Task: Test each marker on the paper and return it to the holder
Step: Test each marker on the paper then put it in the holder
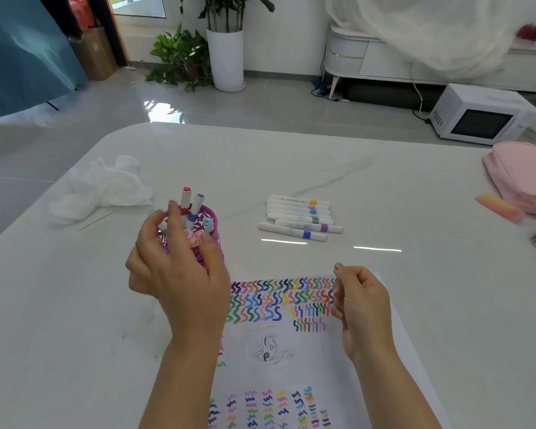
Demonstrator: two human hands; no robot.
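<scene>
A purple mesh holder stands on the white table, left of centre, with several markers upright in it; a red-capped marker and a blue-capped marker stick up highest. My left hand reaches over the holder's near rim, and its fingers curl round a white marker at the holder's left side. My right hand hovers over the paper with loosely curled fingers and nothing visible in it. The paper carries rows of coloured squiggles and a small pencil sketch.
Several white markers lie side by side on the table behind the paper. A crumpled white cloth lies at the back left. A pink pouch and a pink-yellow eraser sit at the right edge.
</scene>
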